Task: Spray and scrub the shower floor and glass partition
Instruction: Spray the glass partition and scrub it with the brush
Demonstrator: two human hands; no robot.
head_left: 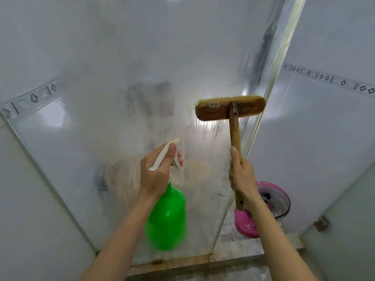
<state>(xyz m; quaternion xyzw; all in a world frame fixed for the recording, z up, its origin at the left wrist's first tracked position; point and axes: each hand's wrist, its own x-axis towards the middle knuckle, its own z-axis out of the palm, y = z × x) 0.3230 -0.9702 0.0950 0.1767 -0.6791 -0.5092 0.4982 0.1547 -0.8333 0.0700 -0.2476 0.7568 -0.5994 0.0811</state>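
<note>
The cloudy, streaked glass partition (125, 82) fills the middle of the view. My left hand (157, 171) grips the white trigger head of a green spray bottle (167, 218), nozzle aimed at the glass, thumb on top. My right hand (242, 173) grips the wooden handle of a scrub brush (230, 108). The brush's wooden head lies flat against the glass near its right metal edge, above my right hand.
A pale metal frame strip (278, 63) runs diagonally along the glass's right edge. Beyond it a pink fan (269, 199) stands on the floor by a white tiled wall (328, 128). A low stone threshold (182, 264) lies under the glass. A rusty latch (320, 223) sits at the lower right.
</note>
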